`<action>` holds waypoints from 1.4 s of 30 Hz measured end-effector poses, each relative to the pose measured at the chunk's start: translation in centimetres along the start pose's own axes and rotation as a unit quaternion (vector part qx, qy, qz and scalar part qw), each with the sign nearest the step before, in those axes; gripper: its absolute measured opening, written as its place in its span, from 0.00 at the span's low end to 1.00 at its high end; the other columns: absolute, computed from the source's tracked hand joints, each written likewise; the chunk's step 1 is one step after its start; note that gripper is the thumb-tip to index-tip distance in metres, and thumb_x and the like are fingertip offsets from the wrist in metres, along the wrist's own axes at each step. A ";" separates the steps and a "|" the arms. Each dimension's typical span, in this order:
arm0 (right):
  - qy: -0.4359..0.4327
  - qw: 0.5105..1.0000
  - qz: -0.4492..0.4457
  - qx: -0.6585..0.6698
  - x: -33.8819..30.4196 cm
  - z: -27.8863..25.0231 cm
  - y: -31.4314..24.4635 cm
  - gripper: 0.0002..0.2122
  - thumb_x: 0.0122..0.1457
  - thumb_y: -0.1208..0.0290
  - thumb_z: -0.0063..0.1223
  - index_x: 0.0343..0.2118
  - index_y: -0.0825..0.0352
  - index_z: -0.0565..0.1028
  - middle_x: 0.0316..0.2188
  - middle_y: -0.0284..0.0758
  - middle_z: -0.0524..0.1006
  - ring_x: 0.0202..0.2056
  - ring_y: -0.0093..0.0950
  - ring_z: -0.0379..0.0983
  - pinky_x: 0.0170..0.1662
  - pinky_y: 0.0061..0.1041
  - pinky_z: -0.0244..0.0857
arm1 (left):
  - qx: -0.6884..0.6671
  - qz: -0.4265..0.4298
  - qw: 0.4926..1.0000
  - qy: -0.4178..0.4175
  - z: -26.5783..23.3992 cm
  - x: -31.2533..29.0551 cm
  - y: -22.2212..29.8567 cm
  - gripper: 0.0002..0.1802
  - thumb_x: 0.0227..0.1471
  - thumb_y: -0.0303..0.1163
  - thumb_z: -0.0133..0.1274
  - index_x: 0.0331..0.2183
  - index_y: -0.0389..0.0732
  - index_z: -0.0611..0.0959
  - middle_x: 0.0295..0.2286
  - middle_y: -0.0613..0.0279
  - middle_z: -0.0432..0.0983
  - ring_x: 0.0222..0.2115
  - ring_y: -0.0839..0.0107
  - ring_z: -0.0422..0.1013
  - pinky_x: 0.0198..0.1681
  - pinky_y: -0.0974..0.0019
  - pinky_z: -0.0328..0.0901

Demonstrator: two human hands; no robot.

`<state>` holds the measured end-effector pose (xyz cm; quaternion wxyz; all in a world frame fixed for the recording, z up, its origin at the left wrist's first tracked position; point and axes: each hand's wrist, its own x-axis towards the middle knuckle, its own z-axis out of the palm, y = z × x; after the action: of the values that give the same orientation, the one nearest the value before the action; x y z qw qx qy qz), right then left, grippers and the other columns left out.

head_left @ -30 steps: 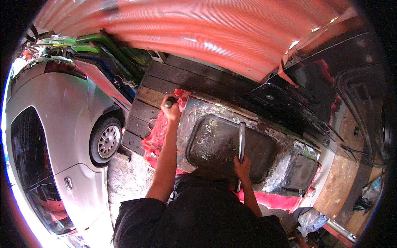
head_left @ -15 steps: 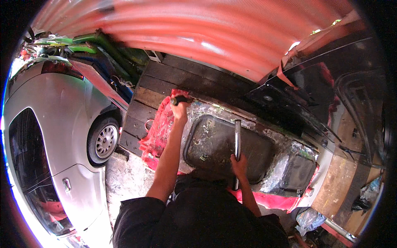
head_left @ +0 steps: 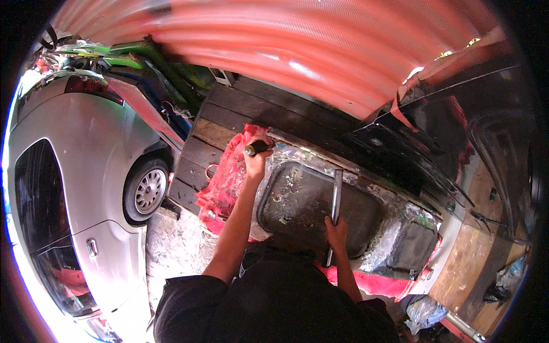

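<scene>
My left hand (head_left: 257, 163) is closed around a dark tool handle with a yellowish end (head_left: 251, 150), at the far left corner of a grimy panel (head_left: 271, 206). The tool's working end is hidden or too small to make out. In my right hand (head_left: 336, 230) is a straight metal bar (head_left: 337, 194), gripped toward its near end. It points away from me over the panel's large dark recess (head_left: 303, 200). Pale scraps lie in that recess. Crumpled red sheeting (head_left: 226, 183) shows under and around the panel's left and near edges.
A silver car (head_left: 94, 188) stands close on the left. Dark wooden planks (head_left: 251, 106) lie beneath and beyond the panel. Red corrugated sheeting (head_left: 274, 46) rises at the back. A black car body part (head_left: 423, 137) leans at the right, beside wooden boards (head_left: 466, 263).
My left hand and its tool have shifted slightly toward me, and the handle's end now shows more. The bar in my right hand has tilted a little. The whole view has moved slightly.
</scene>
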<state>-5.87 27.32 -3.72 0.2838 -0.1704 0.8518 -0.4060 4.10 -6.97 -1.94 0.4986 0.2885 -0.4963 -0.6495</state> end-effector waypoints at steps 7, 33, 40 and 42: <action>-0.034 0.998 0.058 -0.007 -0.2 0.7 -1.9 0.13 0.54 0.63 0.58 0.30 0.70 0.73 0.20 0.37 0.71 0.23 0.29 0.68 0.27 0.34 0.62 | 0.070 0.046 0.993 0.077 -0.9 0.2 -0.9 0.18 0.32 0.09 0.49 0.29 0.38 0.75 0.29 0.64 0.73 0.32 0.71 0.69 0.38 0.69 0.64; -0.011 0.999 -0.025 0.025 -0.7 1.6 1.0 0.08 0.56 0.69 0.55 0.29 0.67 0.70 0.16 0.27 0.66 0.14 0.18 0.61 0.17 0.25 0.55 | 0.564 0.040 0.810 -0.157 10.7 -6.9 -0.5 0.36 0.26 0.20 0.63 0.44 0.46 0.72 0.39 0.58 0.68 0.41 0.52 0.65 0.44 0.54 0.66; 0.033 0.997 -0.068 0.017 -0.5 1.9 2.5 0.09 0.56 0.68 0.56 0.29 0.67 0.70 0.15 0.27 0.66 0.13 0.18 0.61 0.16 0.24 0.55 | 0.564 0.042 0.801 -0.196 10.1 -7.1 -0.1 0.36 0.28 0.20 0.63 0.45 0.47 0.72 0.41 0.57 0.67 0.44 0.52 0.64 0.41 0.52 0.69; 0.017 0.998 -0.039 0.036 -0.6 1.9 2.4 0.09 0.56 0.68 0.56 0.29 0.68 0.70 0.15 0.27 0.66 0.14 0.18 0.62 0.16 0.24 0.55 | 0.561 0.050 0.802 -0.197 9.4 -6.8 -0.9 0.31 0.29 0.22 0.62 0.42 0.46 0.74 0.40 0.57 0.68 0.44 0.53 0.65 0.41 0.53 0.69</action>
<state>-4.33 27.95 -6.40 0.2588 -0.1864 0.8342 -0.4499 -2.15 2.73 -0.42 0.1730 0.3584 -0.8753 -0.2746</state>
